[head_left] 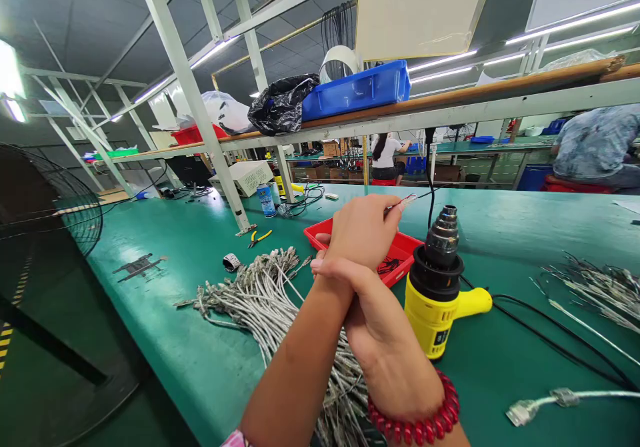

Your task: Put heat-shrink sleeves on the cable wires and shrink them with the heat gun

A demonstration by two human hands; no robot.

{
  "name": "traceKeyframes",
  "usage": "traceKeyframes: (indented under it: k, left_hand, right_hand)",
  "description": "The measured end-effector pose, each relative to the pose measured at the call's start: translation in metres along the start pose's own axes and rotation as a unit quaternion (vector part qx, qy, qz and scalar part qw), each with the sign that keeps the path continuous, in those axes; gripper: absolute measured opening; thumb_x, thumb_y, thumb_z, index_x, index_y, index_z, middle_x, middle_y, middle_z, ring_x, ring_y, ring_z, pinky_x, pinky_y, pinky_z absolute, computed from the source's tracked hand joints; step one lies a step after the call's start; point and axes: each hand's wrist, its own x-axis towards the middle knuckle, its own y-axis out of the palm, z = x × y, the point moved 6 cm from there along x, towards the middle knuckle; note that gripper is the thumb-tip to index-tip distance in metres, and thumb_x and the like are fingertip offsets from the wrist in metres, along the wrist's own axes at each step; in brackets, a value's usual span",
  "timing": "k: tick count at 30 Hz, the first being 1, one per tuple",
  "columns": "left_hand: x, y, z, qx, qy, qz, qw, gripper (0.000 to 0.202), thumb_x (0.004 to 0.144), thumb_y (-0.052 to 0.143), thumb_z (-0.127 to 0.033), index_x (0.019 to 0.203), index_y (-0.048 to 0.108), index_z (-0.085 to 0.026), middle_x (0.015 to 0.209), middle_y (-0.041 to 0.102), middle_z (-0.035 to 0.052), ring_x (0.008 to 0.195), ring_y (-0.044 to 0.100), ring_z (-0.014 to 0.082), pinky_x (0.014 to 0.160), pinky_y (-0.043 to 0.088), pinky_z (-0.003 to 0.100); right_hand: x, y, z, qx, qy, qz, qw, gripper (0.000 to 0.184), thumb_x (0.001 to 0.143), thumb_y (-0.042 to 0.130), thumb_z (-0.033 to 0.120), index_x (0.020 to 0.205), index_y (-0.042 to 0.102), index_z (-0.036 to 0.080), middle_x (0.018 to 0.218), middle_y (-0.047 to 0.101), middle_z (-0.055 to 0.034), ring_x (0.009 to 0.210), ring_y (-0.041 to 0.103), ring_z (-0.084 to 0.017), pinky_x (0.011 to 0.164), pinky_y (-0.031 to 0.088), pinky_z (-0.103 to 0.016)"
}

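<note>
The left hand is hovering over the green table, its fingers pinching a thin cable end. The right hand is sitting below, its fingers curling tight around the left wrist. Bare table is lying open far left of the fingers, running out to the table's near edge, with a floor fan beyond it.

A red tray is sitting directly under the fingers. A yellow heat gun is standing just right of them, nozzle up. A bundle of grey cables is crowding the lower left. More cables are lying well to the right.

The cable end is pointing right and slightly up, its long axis nearly level, its tip hanging just left of the nozzle.
</note>
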Motion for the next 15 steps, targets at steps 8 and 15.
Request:
traceKeyframes:
  k: [8, 15]
  left_hand:
    - [0.0019, 0.0012, -0.0044, 0.016, 0.007, 0.006, 1.000, 0.026, 0.094, 0.046, -0.028, 0.089, 0.071, -0.026, 0.076, 0.071, -0.0011, 0.076, 0.063, 0.0196, 0.070, 0.043, 0.032]
    - [-0.0002, 0.0012, -0.0072, 0.003, 0.010, 0.008, 1.000, 0.026, 0.093, 0.046, -0.028, 0.093, 0.072, -0.027, 0.076, 0.071, -0.0021, 0.074, 0.062, 0.0186, 0.067, 0.042, 0.031]
  right_hand:
    - [-0.0011, 0.0014, 0.0025, 0.010, -0.002, 0.007, 1.000, 0.018, 0.050, 0.079, 0.009, 0.066, 0.072, 0.015, 0.077, 0.070, 0.0002, 0.072, 0.061, -0.011, 0.065, 0.049, -0.018]
    - [-0.0027, 0.0017, 0.0018, 0.010, -0.002, -0.001, 1.000, 0.019, 0.049, 0.080, 0.010, 0.066, 0.072, 0.015, 0.077, 0.069, 0.0010, 0.072, 0.060, -0.010, 0.064, 0.049, -0.017]
